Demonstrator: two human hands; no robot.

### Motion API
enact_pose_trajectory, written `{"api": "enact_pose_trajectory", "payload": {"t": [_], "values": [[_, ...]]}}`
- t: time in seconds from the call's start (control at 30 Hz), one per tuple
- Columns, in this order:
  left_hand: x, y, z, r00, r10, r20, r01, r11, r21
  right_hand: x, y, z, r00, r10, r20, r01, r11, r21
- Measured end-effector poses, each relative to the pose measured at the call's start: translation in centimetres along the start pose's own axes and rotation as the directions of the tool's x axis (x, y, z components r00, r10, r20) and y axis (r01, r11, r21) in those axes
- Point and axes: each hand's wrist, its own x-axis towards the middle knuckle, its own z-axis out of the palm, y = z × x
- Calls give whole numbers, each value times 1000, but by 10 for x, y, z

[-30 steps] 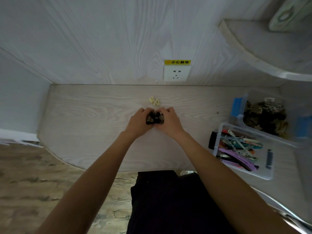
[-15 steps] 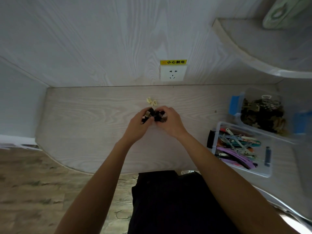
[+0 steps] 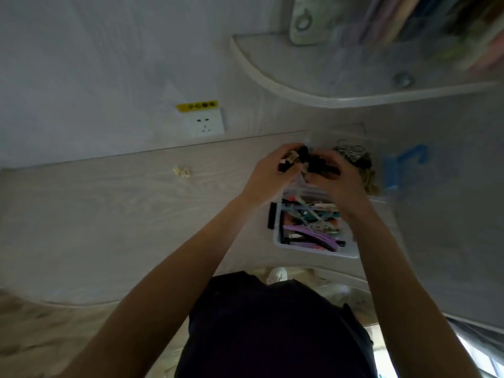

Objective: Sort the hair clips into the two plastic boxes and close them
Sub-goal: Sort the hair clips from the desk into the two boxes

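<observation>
Together, both hands, left (image 3: 266, 177) and right (image 3: 338, 181), gripped dark clips (image 3: 313, 163) in curled fingers above the boxes; next, dropping them into the far box (image 3: 351, 137).

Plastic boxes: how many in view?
2. The near box, holding coloured flat clips, sits at the desk's front edge under the right hand. The far box, with blue latches and dark clips, stands behind it, partly hidden.
</observation>
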Motion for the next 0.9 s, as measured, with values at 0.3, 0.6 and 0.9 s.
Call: {"api": "enact_pose_trajectory", "payload": {"t": [0.3, 0.6, 0.9], "values": [[48, 13, 52, 935, 91, 342, -262, 829, 494, 25, 34, -72, 985, -163, -59, 100, 815, -571], [1, -33, -11, 912, 387, 136, -392, 724, 567, 3, 10, -9, 888, -458, -44, 283, 619, -733], [-59, -150, -147, 890, -236, -391, 419, 760, 496, 21, 7, 169, 877, -192, 440, 423, 743, -519]]}}
